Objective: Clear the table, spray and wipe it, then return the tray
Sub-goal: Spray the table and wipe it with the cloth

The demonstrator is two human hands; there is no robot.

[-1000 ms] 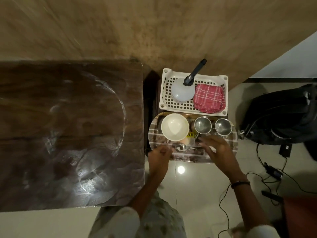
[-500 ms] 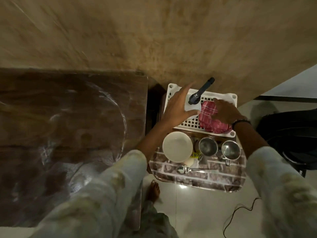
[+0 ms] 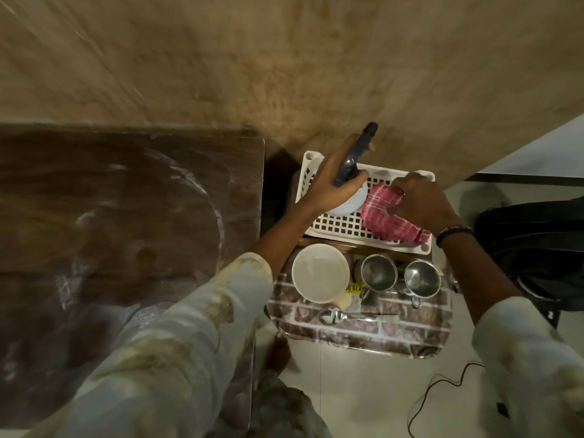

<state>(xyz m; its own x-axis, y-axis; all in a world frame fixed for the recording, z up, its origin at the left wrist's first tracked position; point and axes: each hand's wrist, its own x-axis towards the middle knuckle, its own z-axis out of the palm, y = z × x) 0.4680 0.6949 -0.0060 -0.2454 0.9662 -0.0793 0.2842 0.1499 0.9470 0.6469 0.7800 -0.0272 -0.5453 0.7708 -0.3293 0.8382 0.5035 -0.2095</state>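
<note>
A dark wooden table (image 3: 126, 232) fills the left, its top streaked with pale marks. To its right a white slotted basket (image 3: 335, 227) holds a spray bottle (image 3: 355, 159) with a dark trigger head and a red checked cloth (image 3: 388, 216). My left hand (image 3: 335, 178) grips the bottle's neck. My right hand (image 3: 420, 203) pinches the cloth, bunching it up. Below the basket a brick-patterned tray (image 3: 363, 333) carries a white bowl (image 3: 320, 271), two steel cups (image 3: 377, 273) and a spoon (image 3: 350, 317).
A brown wall (image 3: 284, 58) rises behind the table and basket. A dark bag (image 3: 537, 248) lies on the pale floor at the right, and a black cable (image 3: 436, 393) trails across the floor below the tray.
Both hands left the tray and reached up into the basket. The left hand closed round the spray bottle; the right hand took hold of the cloth and bunched it.
</note>
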